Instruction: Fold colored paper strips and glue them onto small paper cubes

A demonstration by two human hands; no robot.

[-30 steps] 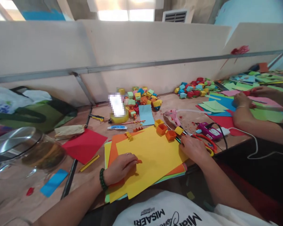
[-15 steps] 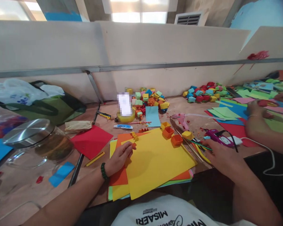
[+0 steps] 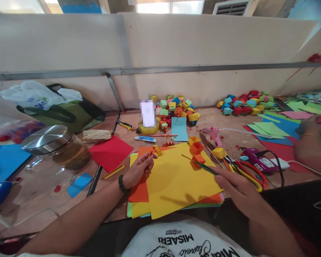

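Note:
My left hand, with a dark bead bracelet at its wrist, is closed in a pinch on a small orange paper piece. It is over the left part of a stack of coloured sheets, topped by a yellow sheet. A small folded yellow paper piece lies just beyond its fingers. My right hand grips a thin green stick with a narrow brownish tip; its exact kind is unclear. The stick passes in front of an orange paper box. Another orange box and a yellow box sit behind.
Piles of small paper cubes lie near the wall. A pink glue gun, pliers and a purple glue gun are at the right. A glass jar stands at the left. Another person's hand works at far right.
My right hand has swung left with the green stick, from beside the tools to over the yellow sheet. My left hand still pinches the orange piece. The view has shifted slightly.

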